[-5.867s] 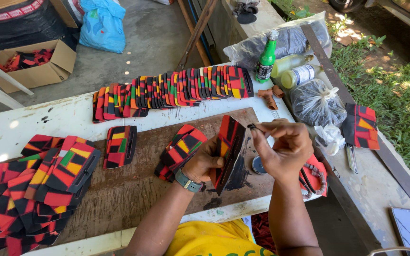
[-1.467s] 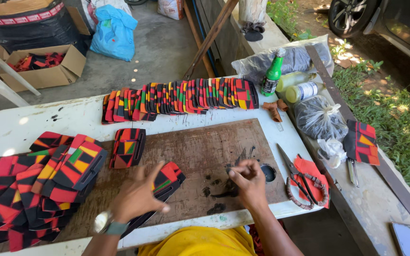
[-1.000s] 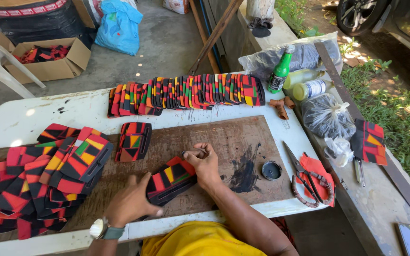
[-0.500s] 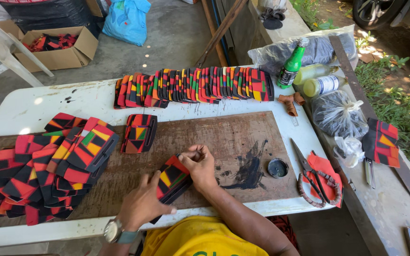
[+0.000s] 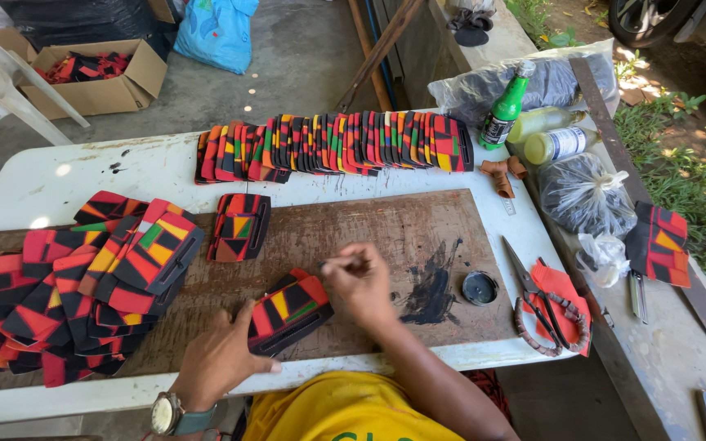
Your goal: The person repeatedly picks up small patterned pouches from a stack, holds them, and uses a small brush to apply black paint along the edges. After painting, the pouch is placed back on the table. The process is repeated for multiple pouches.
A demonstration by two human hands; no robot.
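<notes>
Head view: left hand [image 5: 221, 355] lies spread, steadying a patterned pouch [image 5: 288, 311]; right hand [image 5: 359, 280] pinches a small dark tool.
Done: long row [image 5: 332, 145] at the worktop's [image 5: 67, 175] back.
Left: big heap [image 5: 83, 282], judged unfinished.

lying in a long overlapped row along the far table edge: patterned fabric pieces [image 5: 332, 145]. sitting heaped at the left: a big pile of the same pieces [image 5: 83, 282]. resting beside it: a small stack [image 5: 240, 226]. standing near the row's right end: green bottle [image 5: 506, 107]. lying right of the wooden board [image 5: 386, 237]: scissors [image 5: 537, 298] on red cloth, near a black round lid [image 5: 479, 287]. sitting on the floor: cardboard box [image 5: 96, 77].
</notes>
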